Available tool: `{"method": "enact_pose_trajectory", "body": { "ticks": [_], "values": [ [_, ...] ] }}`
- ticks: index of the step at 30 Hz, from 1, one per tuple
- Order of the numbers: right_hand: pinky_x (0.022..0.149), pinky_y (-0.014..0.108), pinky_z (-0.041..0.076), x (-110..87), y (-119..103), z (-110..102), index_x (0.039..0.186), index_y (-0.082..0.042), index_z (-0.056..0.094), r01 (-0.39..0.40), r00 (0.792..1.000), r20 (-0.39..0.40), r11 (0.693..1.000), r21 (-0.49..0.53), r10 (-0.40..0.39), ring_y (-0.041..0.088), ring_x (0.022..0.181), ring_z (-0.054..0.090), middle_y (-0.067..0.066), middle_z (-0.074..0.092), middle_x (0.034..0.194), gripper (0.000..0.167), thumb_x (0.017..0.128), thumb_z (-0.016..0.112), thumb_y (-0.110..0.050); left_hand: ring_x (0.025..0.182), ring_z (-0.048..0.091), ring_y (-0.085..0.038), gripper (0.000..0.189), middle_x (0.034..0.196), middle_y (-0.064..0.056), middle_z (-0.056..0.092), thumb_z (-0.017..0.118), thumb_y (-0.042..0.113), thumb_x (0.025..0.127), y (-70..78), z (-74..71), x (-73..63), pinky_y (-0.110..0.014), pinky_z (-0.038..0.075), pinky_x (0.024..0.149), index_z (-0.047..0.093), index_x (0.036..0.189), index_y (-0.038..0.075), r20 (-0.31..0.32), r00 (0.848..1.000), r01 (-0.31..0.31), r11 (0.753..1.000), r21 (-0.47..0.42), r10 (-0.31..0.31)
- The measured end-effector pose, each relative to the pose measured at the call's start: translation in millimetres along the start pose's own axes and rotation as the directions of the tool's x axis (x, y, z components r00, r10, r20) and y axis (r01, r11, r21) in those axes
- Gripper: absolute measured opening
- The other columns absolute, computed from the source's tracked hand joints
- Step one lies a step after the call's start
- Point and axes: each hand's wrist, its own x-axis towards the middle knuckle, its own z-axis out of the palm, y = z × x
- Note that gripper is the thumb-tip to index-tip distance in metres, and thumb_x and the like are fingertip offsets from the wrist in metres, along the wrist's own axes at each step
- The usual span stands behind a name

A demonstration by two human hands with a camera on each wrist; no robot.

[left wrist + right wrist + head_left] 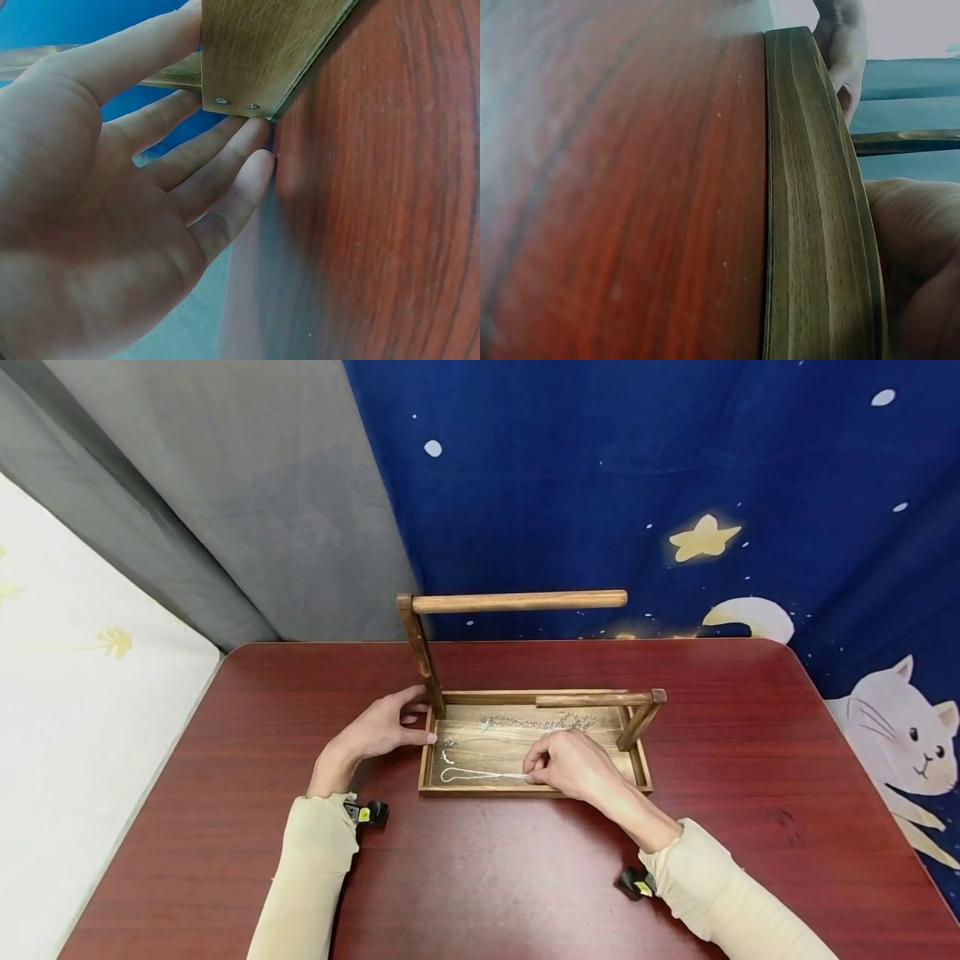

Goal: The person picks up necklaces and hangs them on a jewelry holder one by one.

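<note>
A wooden tray (647, 768) with raised handle bars stands on the table. Inside it, a thin silver necklace (480, 774) lies stretched in a narrow loop along the front side. My right hand (573, 766) reaches over the front rim and pinches the necklace's right end between curled fingers; the fingertips hide that end. At the tray's left end, my left hand (386, 724) rests with its thumb at the rim. Its fingers (217, 176) are spread, fairly straight, against the outer end wall (255, 56). Along the back of the tray lies a chunkier silver chain (525, 724).
Two small silver pieces of jewellery, one ring-like (449, 742), lie near the tray's left wall. A tall handle bar (517, 602) rises at the left, and a lower one (592, 700) at the right. The reddish table (480, 877) ends at a blue curtain (540, 485).
</note>
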Motion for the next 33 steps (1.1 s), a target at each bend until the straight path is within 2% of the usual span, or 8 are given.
{"method": "enact_pose_trajectory", "body": {
  "ticks": [7, 13, 21, 28, 33],
  "values": [
    [0.066, 0.031, 0.049, -0.3, -1.2, 1.0, 0.071, -0.031, 0.076, 0.005, 1.000, -0.013, 1.000, -0.024, -0.006, 0.000, 0.063, 0.054, -0.020, 0.065, 0.069, 0.017, 0.077, 0.079, -0.015, 0.127, 0.053, -0.036, 0.080, 0.141, -0.024, 0.051, 0.080, 0.012, 0.085, -1.2, 0.6, 0.0, -0.044, 0.044, 0.103, 0.036, 0.150, -0.003, 0.006, 1.000, -0.015, 1.000, -0.001, 0.015],
    [0.069, 0.032, 0.049, -0.3, -3.5, 1.3, 0.071, -0.028, 0.073, 0.000, 1.000, 0.009, 0.999, -0.032, 0.000, 0.002, 0.067, 0.055, -0.016, 0.065, 0.073, 0.021, 0.079, 0.074, -0.009, 0.126, 0.054, -0.034, 0.078, 0.141, -0.023, 0.052, 0.079, 0.010, 0.086, -0.1, 0.1, 1.1, -0.043, 0.046, 0.102, 0.036, 0.150, -0.002, 0.014, 1.000, -0.008, 1.000, -0.004, 0.008],
    [0.061, 0.031, 0.047, 1.1, -4.8, 1.9, 0.072, -0.027, 0.069, 0.018, 0.999, 0.049, 0.998, -0.061, -0.015, 0.004, 0.064, 0.053, -0.014, 0.063, 0.074, 0.021, 0.079, 0.069, -0.007, 0.126, 0.054, -0.035, 0.078, 0.142, -0.024, 0.050, 0.076, 0.010, 0.088, -0.2, 0.6, 0.3, -0.044, 0.045, 0.102, 0.033, 0.152, -0.001, 0.020, 1.000, 0.005, 1.000, 0.003, -0.005],
    [0.062, 0.031, 0.047, 0.6, -3.7, 1.5, 0.073, -0.026, 0.069, 0.029, 0.998, 0.058, 0.998, -0.048, -0.026, 0.003, 0.063, 0.052, -0.015, 0.060, 0.071, 0.021, 0.080, 0.069, -0.006, 0.123, 0.056, -0.034, 0.079, 0.139, -0.024, 0.052, 0.077, 0.013, 0.088, -0.8, 0.8, -1.0, -0.044, 0.046, 0.101, 0.033, 0.152, -0.001, 0.020, 0.999, 0.027, 1.000, 0.011, -0.028],
    [0.061, 0.030, 0.046, 0.3, -3.7, 0.6, 0.072, -0.026, 0.069, 0.038, 0.998, 0.049, 0.998, -0.055, -0.035, 0.003, 0.062, 0.052, -0.015, 0.059, 0.070, 0.021, 0.080, 0.069, -0.007, 0.123, 0.056, -0.034, 0.078, 0.139, -0.024, 0.052, 0.077, 0.013, 0.088, -2.0, 0.9, -0.6, -0.044, 0.046, 0.101, 0.033, 0.152, -0.001, 0.020, 1.000, 0.020, 1.000, 0.006, -0.020]
  ]
}}
